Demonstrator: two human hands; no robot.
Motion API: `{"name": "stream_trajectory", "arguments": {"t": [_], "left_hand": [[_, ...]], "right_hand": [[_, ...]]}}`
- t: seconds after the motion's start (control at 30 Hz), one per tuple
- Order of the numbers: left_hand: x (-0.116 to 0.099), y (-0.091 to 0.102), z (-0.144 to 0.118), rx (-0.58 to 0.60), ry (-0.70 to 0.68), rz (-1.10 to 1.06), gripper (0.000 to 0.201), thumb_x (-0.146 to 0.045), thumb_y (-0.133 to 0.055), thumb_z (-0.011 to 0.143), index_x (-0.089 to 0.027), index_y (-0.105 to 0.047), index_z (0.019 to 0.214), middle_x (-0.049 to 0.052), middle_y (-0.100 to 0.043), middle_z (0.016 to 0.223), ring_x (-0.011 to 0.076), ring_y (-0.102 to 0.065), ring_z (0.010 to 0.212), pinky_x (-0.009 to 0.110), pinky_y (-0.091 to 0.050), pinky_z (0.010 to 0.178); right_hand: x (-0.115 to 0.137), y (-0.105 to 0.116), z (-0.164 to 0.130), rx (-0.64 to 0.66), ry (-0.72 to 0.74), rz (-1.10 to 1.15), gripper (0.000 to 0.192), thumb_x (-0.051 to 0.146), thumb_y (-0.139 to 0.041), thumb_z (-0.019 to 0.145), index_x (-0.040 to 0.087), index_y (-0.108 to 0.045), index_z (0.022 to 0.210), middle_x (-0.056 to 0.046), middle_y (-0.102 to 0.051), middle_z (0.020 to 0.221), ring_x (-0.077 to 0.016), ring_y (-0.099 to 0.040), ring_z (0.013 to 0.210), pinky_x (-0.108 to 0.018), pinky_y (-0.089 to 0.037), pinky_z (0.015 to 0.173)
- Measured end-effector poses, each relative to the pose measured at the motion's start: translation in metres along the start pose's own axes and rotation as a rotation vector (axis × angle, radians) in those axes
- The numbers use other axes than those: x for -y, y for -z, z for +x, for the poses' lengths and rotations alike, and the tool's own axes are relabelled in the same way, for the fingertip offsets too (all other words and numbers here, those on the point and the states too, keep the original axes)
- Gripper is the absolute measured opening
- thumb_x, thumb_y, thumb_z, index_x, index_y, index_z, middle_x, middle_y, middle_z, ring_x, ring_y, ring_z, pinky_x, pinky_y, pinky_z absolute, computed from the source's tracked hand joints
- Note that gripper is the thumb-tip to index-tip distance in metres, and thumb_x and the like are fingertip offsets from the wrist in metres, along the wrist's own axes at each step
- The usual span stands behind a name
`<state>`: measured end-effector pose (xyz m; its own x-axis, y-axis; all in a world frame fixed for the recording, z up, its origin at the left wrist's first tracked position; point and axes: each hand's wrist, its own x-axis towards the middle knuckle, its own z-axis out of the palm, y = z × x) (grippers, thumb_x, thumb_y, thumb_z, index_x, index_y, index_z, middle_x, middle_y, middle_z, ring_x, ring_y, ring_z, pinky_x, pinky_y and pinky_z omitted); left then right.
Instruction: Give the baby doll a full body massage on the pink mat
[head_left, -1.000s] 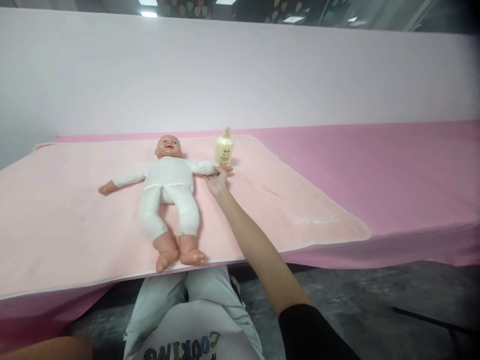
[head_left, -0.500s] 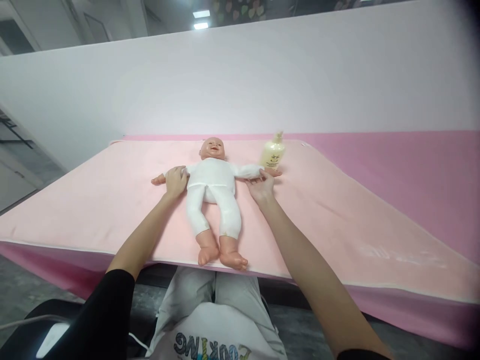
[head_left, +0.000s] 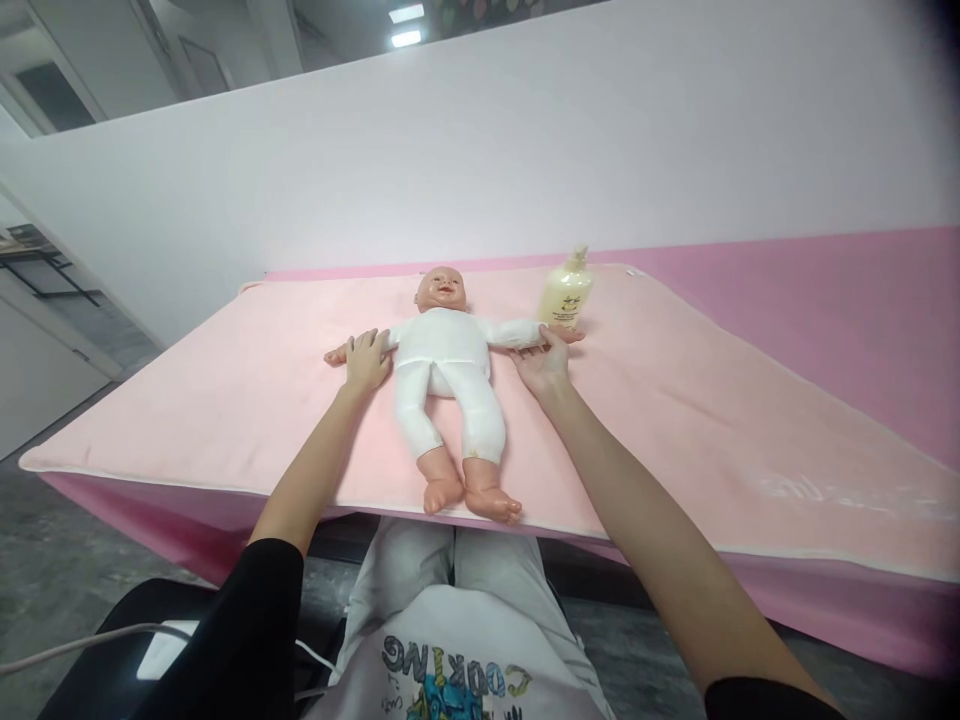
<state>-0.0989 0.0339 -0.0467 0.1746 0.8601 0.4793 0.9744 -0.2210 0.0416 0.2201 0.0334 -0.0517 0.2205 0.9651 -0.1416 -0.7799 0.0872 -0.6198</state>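
Observation:
A baby doll (head_left: pixel 444 340) in a white cloth body lies on its back, arms stretched sideways and feet towards me. My left hand (head_left: pixel 367 360) is closed over the doll's arm on the left, fingers on top; the doll's small hand (head_left: pixel 335 356) sticks out beyond it. From below, my right hand (head_left: pixel 546 366) holds the other arm near the wrist, thumb on top and fingers underneath. Just behind that wrist stands a pale yellow pump bottle (head_left: pixel 566 293), upright.
A light pink towel (head_left: pixel 247 400) covers much of the table, over a darker pink cloth (head_left: pixel 847 320). A white partition (head_left: pixel 480 160) rises along the far edge. Below the near edge are my lap and a black chair (head_left: pixel 97 660) with a cable.
The camera view has turned a little, so the whole scene sits slightly further right. Both hands stay at the doll's arms, with little visible movement.

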Motion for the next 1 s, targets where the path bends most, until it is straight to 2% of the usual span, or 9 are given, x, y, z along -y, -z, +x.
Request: {"name": "stream_trajectory", "arguments": {"t": [0.27,0.4,0.47,0.57,0.63,0.77,0.83,0.93,1.0], "left_hand": [[-0.002,-0.001,-0.001,0.015,0.021,0.033,0.049,-0.03,-0.041,0.089,-0.02,-0.046,0.137,0.014,-0.046,0.143,0.03,-0.042,0.13,0.052,-0.021,0.112],[-0.005,0.0,-0.003,0.015,0.024,0.027,0.05,-0.03,-0.04,0.088,-0.021,-0.045,0.137,0.012,-0.046,0.143,0.0287,-0.041,0.13,0.051,-0.02,0.112],[-0.005,0.001,-0.004,-0.005,0.071,0.022,0.051,-0.03,-0.042,0.087,-0.024,-0.045,0.137,0.011,-0.046,0.143,0.0293,-0.038,0.132,0.053,-0.019,0.112],[0.0,0.002,-0.004,-0.027,0.222,0.023,0.054,-0.031,-0.045,0.084,-0.026,-0.045,0.138,0.011,-0.045,0.144,0.0322,-0.034,0.135,0.058,-0.016,0.111],[0.009,0.004,-0.004,-0.013,0.294,0.02,0.055,-0.032,-0.046,0.082,-0.024,-0.047,0.137,0.013,-0.049,0.139,0.032,-0.038,0.131,0.055,-0.018,0.111],[0.032,0.008,-0.004,0.015,0.362,0.008,0.054,-0.036,-0.048,0.081,-0.021,-0.05,0.132,0.016,-0.058,0.124,0.0324,-0.045,0.124,0.055,-0.02,0.11],[0.04,0.01,-0.005,0.028,0.392,-0.004,0.053,-0.037,-0.048,0.08,-0.021,-0.05,0.131,0.015,-0.06,0.122,0.033,-0.046,0.122,0.056,-0.024,0.108],[0.043,0.011,-0.007,0.064,0.372,-0.024,0.053,-0.036,-0.048,0.08,-0.021,-0.049,0.131,0.015,-0.059,0.124,0.033,-0.047,0.121,0.049,-0.036,0.1],[0.041,0.011,-0.008,0.072,0.344,-0.019,0.053,-0.035,-0.048,0.08,-0.02,-0.049,0.132,0.017,-0.057,0.125,0.0347,-0.046,0.121,0.049,-0.039,0.097]], "right_hand": [[0.006,0.001,0.004,-0.098,-0.067,0.023,0.013,0.025,-0.051,0.085,0.023,-0.053,0.097,-0.003,-0.058,0.117,-0.0121,-0.06,0.106,-0.03,-0.055,0.09],[0.013,0.002,0.003,-0.147,-0.075,0.037,0.016,0.013,-0.052,0.081,0.022,-0.055,0.094,-0.001,-0.06,0.112,-0.009,-0.061,0.102,-0.026,-0.053,0.092],[0.016,0.003,0.004,-0.169,-0.08,0.035,0.022,0.006,-0.052,0.078,0.021,-0.056,0.093,0.0,-0.061,0.107,-0.0078,-0.061,0.099,-0.024,-0.053,0.092],[0.022,0.006,0.007,-0.165,-0.1,0.012,0.026,0.001,-0.05,0.075,0.021,-0.055,0.09,0.001,-0.061,0.1,-0.0074,-0.063,0.093,-0.024,-0.055,0.089],[0.029,0.013,0.012,-0.158,-0.099,-0.011,0.026,0.0,-0.049,0.075,0.022,-0.054,0.088,0.002,-0.061,0.095,-0.0081,-0.063,0.089,-0.026,-0.057,0.086],[0.05,0.037,0.023,-0.138,0.043,-0.077,0.022,0.0,-0.051,0.074,0.02,-0.05,0.084,0.001,-0.062,0.091,-0.008,-0.064,0.086,-0.022,-0.057,0.082],[0.061,0.051,0.026,-0.14,0.117,-0.128,0.027,-0.004,-0.051,0.07,0.019,-0.049,0.083,-0.001,-0.062,0.09,-0.0077,-0.064,0.086,-0.02,-0.056,0.082],[0.071,0.062,0.027,-0.222,0.198,-0.233,0.035,-0.009,-0.046,0.065,0.018,-0.05,0.087,-0.002,-0.062,0.087,-0.0083,-0.065,0.085,-0.022,-0.055,0.084],[0.07,0.063,0.026,-0.275,0.259,-0.333,0.034,-0.008,-0.046,0.064,0.017,-0.052,0.087,-0.003,-0.062,0.084,-0.0094,-0.065,0.084,-0.024,-0.054,0.085]]}}
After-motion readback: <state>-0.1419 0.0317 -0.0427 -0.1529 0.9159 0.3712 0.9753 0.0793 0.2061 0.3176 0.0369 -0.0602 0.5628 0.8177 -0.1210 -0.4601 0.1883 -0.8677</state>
